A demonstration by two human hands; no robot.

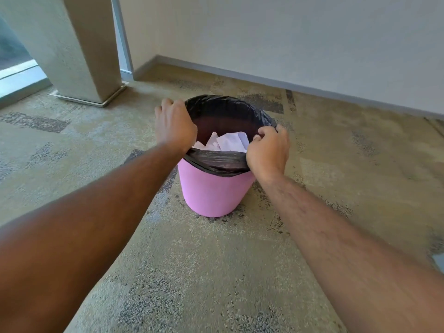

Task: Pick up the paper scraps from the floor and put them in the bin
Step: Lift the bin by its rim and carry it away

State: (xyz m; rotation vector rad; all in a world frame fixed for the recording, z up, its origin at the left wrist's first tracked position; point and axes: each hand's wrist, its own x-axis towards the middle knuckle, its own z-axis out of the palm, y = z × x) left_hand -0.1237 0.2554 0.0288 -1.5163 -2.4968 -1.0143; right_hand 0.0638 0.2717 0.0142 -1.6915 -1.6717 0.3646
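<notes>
Head camera looks down my two bare forearms to the pink bin (211, 188), which stands upright on the carpet (216, 272) a little out from the wall (288, 39), with a pillar (81, 51) off to its far left. My left hand (174, 126) is curled over the bin's left rim, fingers bent down onto the black liner (216, 161) where it folds over the edge, so it is clenched on rim and liner together. My right hand (268, 150) sits at the bin's near-right rim with its fingertips (260, 135) pinching a fold of the same liner, closed on the plastic, not on any paper. I judge that I hold both sides this way to keep the bag stretched over the mouth and stop it slipping down inside. The paper scraps (228, 141) lie inside the bin, white and crumpled, low against the liner on the near side, and neither hand touches them. Around the bin the carpet shows only its mottled dark patches; I see no loose paper near it, though what lies behind me is out of sight. By my reckoning the collecting is done or nearly so, and what remains is tidying the liner and letting go.
</notes>
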